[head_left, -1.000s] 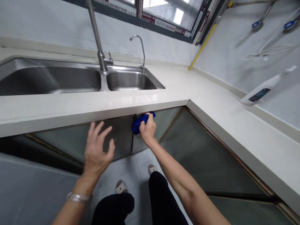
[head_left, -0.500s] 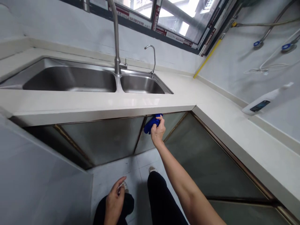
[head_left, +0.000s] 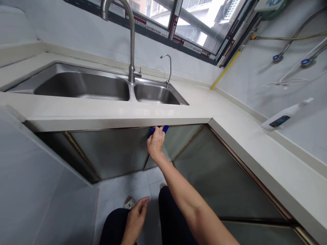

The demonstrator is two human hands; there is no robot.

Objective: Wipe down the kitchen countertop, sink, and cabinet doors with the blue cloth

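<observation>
My right hand (head_left: 156,141) is closed on a blue cloth (head_left: 165,129), pressed against the top of the glass cabinet doors (head_left: 109,153) just under the counter's front edge. Most of the cloth is hidden behind my fingers. Below, near my left knee, my left hand (head_left: 137,216) hangs free with its fingers loosely extended and nothing visible in it.
Above the doors runs a pale countertop (head_left: 102,114) with a double steel sink (head_left: 131,93), a tall faucet (head_left: 132,51) and a small thin tap (head_left: 170,68). A white bottle (head_left: 283,117) stands against the right wall. A grey panel (head_left: 38,180) bounds the left.
My right hand has moved left along the top of the doors with the blue cloth. My left hand has shifted slightly right and down, and the view has shifted a little.
</observation>
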